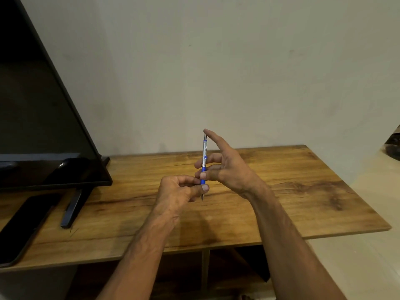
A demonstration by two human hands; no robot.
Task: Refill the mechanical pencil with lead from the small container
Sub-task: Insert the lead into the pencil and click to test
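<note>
Left hand (177, 191): pinches the blue lower grip of the pencil, thumb near its tip.
Mechanical pencil (204, 161): blue and silver, upright, tip down, held above the counter's middle.
Right hand (229, 169): fingers curled round the barrel, index fingertip on the top end.
Counter (281, 202): wooden, under both hands.
Television (43, 126): dark screen, far left.
Phone (23, 226): black, lying flat beside the television's foot.

No lettering, number or brand can be read from where I stand. The barrel of the mechanical pencil (204, 163) is too small and blurred to show any print. The monitor (39, 126) has a dark screen, and so does the phone (23, 228) lying on the worktop (281, 191).
</note>
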